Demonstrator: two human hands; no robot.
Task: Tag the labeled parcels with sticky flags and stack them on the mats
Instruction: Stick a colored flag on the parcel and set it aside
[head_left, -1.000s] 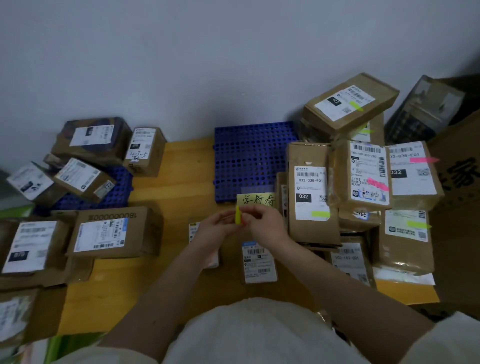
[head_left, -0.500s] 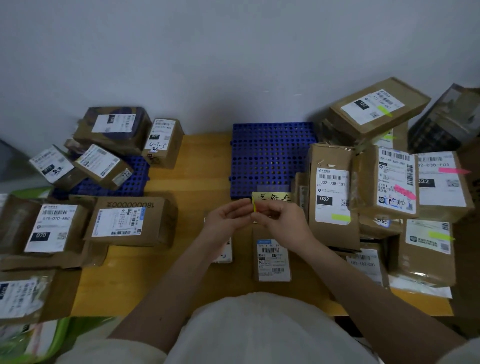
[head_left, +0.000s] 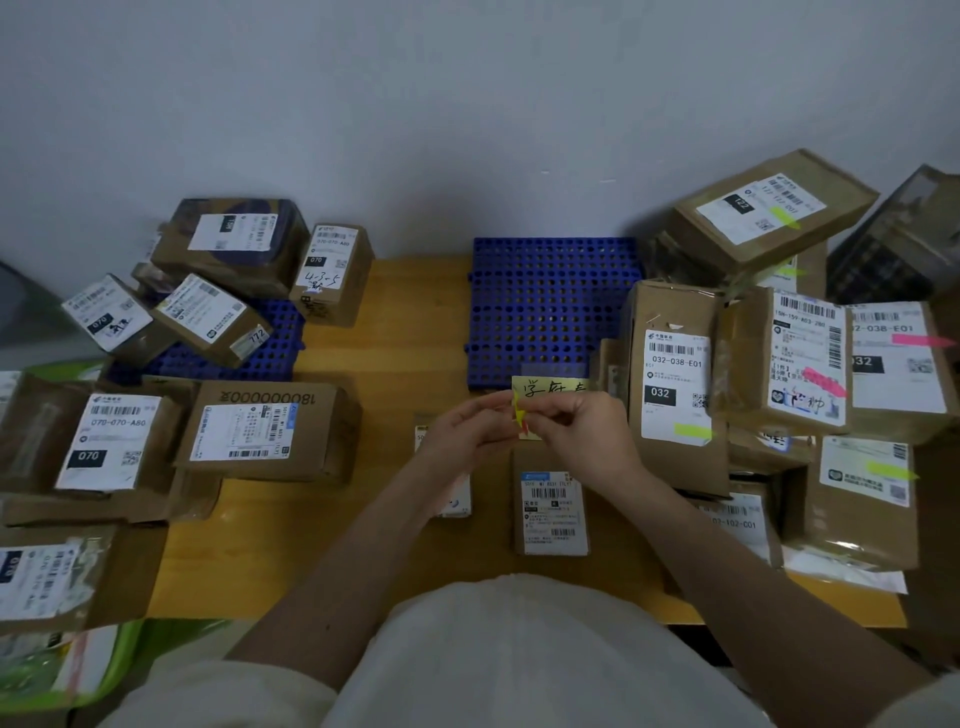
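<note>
Head view: both hands, left hand (head_left: 470, 434) and right hand (head_left: 576, 441), pinch a yellow sticky flag (head_left: 519, 415) with fingers clamped. At 3 o'clock, a parcel (head_left: 675, 384) reads "032-038-E01" and "032".

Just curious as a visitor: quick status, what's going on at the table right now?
Left hand and right hand pinch sticky flags. Untagged parcel lies just below. Centre blue mat bare, nothing blocking.

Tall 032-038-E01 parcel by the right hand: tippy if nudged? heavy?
The 032-038-E01 parcel probably tips easily: it stands on end, taller than wide. Parcels crowd its right side, so it would likely fall toward the blue mat. Its creased, dented cardboard suggests a soft shell; weight cannot be judged.
</note>
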